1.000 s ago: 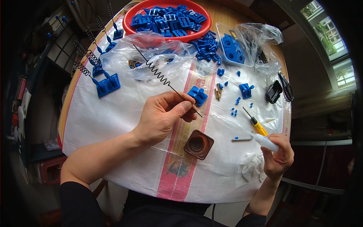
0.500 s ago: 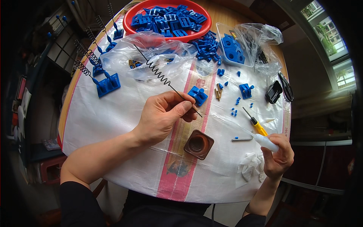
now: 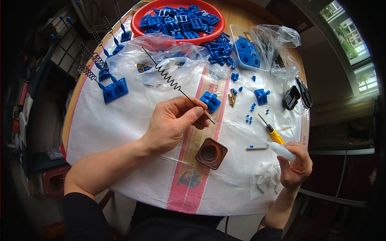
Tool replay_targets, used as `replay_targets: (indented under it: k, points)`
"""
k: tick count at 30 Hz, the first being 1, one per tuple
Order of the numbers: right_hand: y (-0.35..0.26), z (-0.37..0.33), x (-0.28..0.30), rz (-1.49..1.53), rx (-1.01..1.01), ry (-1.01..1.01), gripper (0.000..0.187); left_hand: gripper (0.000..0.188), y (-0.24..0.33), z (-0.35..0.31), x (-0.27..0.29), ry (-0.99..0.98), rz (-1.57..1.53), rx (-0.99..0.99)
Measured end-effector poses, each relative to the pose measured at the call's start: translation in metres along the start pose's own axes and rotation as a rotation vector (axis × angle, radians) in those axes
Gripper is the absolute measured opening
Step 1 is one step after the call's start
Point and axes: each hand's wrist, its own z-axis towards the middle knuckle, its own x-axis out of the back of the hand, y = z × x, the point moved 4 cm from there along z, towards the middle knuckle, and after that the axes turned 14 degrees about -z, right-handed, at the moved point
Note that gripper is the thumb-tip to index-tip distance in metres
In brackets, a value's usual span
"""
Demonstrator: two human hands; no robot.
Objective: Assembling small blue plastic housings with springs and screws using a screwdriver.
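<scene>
Between the thumb and fingers of my left hand [image 3: 177, 122] is a black wire with a coiled middle [image 3: 169, 78]; its lower straight end points down to the right. Just beyond those fingertips lies a blue plastic clip piece [image 3: 210, 101]; I cannot tell whether they touch it. My right hand [image 3: 295, 164], closed, grips a small white squeeze bottle [image 3: 282, 152] whose long thin nozzle points up and left. Beside the nozzle lies a yellow-handled screwdriver [image 3: 275, 134]. A brown square cup [image 3: 211, 154] stands between my hands.
A red basin [image 3: 138, 30] heaped with blue parts stands at the back. Blue stands with coiled wires [image 3: 116, 90] line the left. Brass pins [image 3: 232, 98], small blue caps [image 3: 249, 119], a clear box [image 3: 263, 66], a black case [image 3: 291, 97] and crumpled tissue [image 3: 267, 176] lie to the right.
</scene>
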Motion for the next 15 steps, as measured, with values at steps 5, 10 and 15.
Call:
replay_targets:
  k: [5,10,15]
  points:
    - [-0.001,0.0007,0.0006,-0.002,0.009,0.005,0.03,0.016,-0.0003,0.0001,0.0006,0.0,-0.009,-0.001]
    - [-0.0017,0.0013,0.0003,0.0,0.008,0.004,0.03,0.016,0.0003,0.0002,0.0,-0.002,-0.01,-0.002]
    - [-0.0017,0.0012,0.0001,-0.003,0.01,0.0,0.03,0.017,0.0005,-0.0001,-0.0001,0.002,-0.006,-0.004]
